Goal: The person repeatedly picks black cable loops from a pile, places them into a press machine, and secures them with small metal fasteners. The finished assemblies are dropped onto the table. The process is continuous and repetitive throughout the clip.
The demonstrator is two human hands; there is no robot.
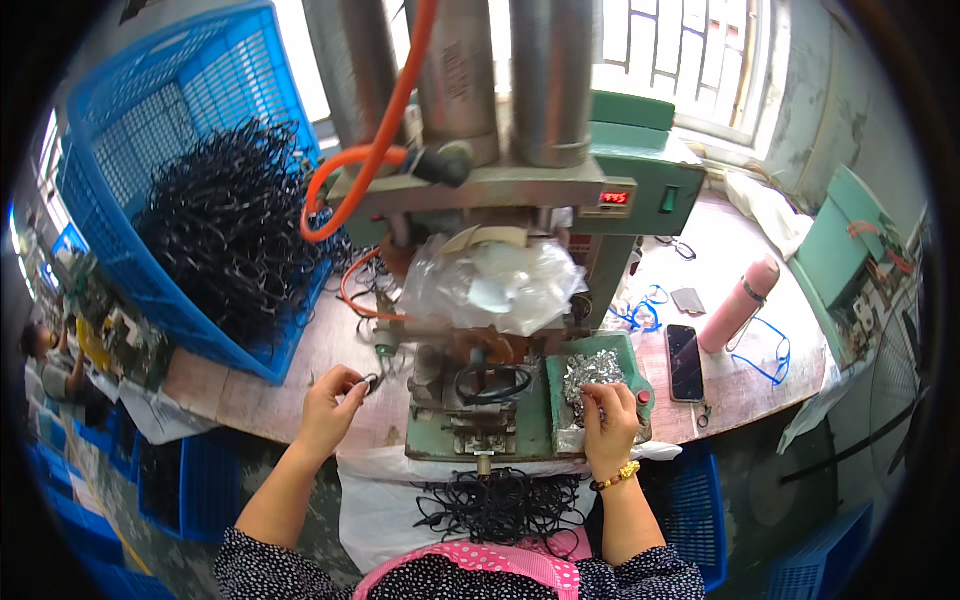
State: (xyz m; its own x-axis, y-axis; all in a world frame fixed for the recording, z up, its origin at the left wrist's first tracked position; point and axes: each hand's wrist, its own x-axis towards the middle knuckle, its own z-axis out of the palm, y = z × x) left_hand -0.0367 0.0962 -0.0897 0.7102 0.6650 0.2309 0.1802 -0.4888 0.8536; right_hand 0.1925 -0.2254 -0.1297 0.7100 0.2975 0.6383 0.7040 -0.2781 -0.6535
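Note:
My left hand (330,405) is left of the press, its thumb and fingertips closed on a thin black frame piece (373,382), of which only a small end shows. On the right, my right hand (611,425) reaches into a green tray (555,400) of small silver metal pieces (590,369). Its fingers are pinched together at the pieces; what lies between them is hidden. Between my hands stands the green and steel press (430,432), with a dark loop (492,384) at its working area. Crumpled clear plastic (500,280) covers the press head.
A blue crate (100,220) heaped with black frame pieces (220,225) stands left. More black pieces (500,505) lie on my lap. At right are a phone (685,363), a pink bottle (738,303) and blue frames (770,352). An orange hose (392,100) loops before the press.

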